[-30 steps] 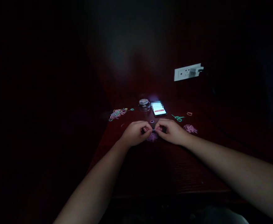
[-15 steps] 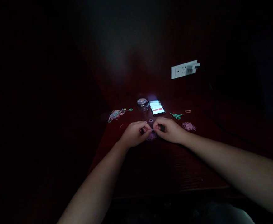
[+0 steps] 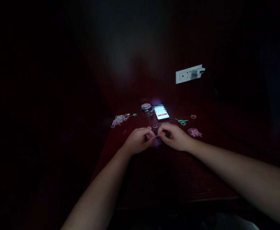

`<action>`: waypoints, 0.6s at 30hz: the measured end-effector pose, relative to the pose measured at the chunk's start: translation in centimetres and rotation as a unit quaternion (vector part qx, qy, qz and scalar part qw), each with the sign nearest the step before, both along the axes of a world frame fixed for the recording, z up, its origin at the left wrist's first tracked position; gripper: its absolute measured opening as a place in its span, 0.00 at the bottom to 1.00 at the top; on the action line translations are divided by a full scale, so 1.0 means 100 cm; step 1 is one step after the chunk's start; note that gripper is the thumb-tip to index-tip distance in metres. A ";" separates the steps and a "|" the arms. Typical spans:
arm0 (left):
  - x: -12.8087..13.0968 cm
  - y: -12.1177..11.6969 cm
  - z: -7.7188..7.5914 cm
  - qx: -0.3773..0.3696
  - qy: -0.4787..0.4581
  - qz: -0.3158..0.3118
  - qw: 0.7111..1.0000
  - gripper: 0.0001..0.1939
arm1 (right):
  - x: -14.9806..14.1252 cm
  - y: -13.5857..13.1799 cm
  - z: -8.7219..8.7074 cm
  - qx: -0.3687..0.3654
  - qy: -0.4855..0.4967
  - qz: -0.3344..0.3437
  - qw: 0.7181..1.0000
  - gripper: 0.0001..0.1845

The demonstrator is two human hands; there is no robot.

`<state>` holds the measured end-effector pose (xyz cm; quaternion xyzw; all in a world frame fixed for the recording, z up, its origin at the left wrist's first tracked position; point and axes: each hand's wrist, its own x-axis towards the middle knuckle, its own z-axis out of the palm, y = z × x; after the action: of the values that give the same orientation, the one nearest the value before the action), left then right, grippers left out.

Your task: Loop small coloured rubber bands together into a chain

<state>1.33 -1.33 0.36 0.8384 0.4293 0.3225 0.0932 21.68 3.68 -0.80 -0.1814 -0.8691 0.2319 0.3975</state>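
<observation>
In a dark room my left hand [image 3: 138, 139] and my right hand [image 3: 174, 135] meet above a dark red wooden table [image 3: 168, 172]. Both are closed in a pinch on a thin small band [image 3: 156, 136] stretched between the fingertips. My right hand also seems to hold a small dark object, too dim to name. Just under the hands lies a little purple pile of bands [image 3: 156, 142].
A lit phone [image 3: 162, 113] and a small glass jar [image 3: 146, 108] stand behind the hands. Coloured bands lie in a heap at the left [image 3: 119, 120], pink ones at the right [image 3: 194, 132], green loops [image 3: 182, 121] between. A wall socket with a plug [image 3: 190, 73] is at the back right.
The hands stay together, still pinching the band; they have shifted only slightly with the camera view.
</observation>
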 end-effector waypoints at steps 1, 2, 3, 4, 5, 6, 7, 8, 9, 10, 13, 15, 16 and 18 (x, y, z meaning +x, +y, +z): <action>0.000 0.000 0.000 0.003 0.001 0.003 1.000 0.04 | 0.000 0.001 -0.001 -0.003 -0.001 -0.003 1.000 0.06; 0.000 0.000 0.001 0.005 0.002 0.006 1.000 0.04 | 0.000 0.001 -0.001 -0.007 -0.003 -0.006 1.000 0.06; -0.001 -0.001 0.001 0.008 0.005 0.009 1.000 0.04 | 0.000 0.002 -0.001 -0.011 -0.005 -0.008 1.000 0.06; -0.001 -0.001 0.002 0.012 0.009 0.011 1.000 0.04 | 0.000 0.002 -0.001 -0.015 -0.009 -0.009 1.000 0.06; -0.001 -0.001 0.003 0.017 0.013 0.012 1.000 0.04 | 0.001 0.002 -0.001 -0.018 -0.013 -0.010 1.000 0.06; -0.001 -0.001 0.003 0.021 0.017 0.012 1.000 0.04 | 0.001 0.003 -0.001 -0.020 -0.016 -0.010 1.000 0.06; -0.002 -0.001 0.004 0.025 0.022 0.013 0.999 0.04 | 0.001 0.003 -0.001 -0.020 -0.019 -0.011 1.000 0.06; -0.003 0.000 0.004 0.027 0.028 0.014 0.999 0.04 | 0.001 0.003 -0.001 -0.020 -0.019 -0.013 1.000 0.06; -0.004 0.001 0.004 0.028 0.035 0.014 0.999 0.05 | 0.001 0.004 -0.002 -0.021 -0.016 -0.015 1.000 0.05; -0.007 0.002 0.003 0.028 0.042 0.014 0.999 0.05 | 0.001 0.004 -0.002 -0.022 -0.013 -0.019 0.999 0.05; -0.015 0.007 -0.001 0.023 0.066 0.013 0.997 0.06 | 0.002 0.006 -0.004 -0.029 -0.006 -0.029 0.999 0.04; -0.021 0.010 -0.004 0.020 0.079 0.011 0.997 0.06 | 0.002 0.007 -0.006 -0.032 -0.006 -0.032 0.999 0.04; -0.023 0.012 -0.005 0.018 0.085 0.007 0.996 0.06 | 0.002 0.007 -0.006 -0.033 -0.007 -0.033 0.999 0.04; -0.026 0.014 -0.007 0.012 0.096 -0.003 0.995 0.06 | 0.002 0.008 -0.006 -0.034 -0.006 -0.031 0.999 0.04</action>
<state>-1.24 0.08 -0.34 0.8677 0.4300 0.2457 0.0423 21.86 4.44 -1.41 -0.2233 -0.8570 0.2480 0.3926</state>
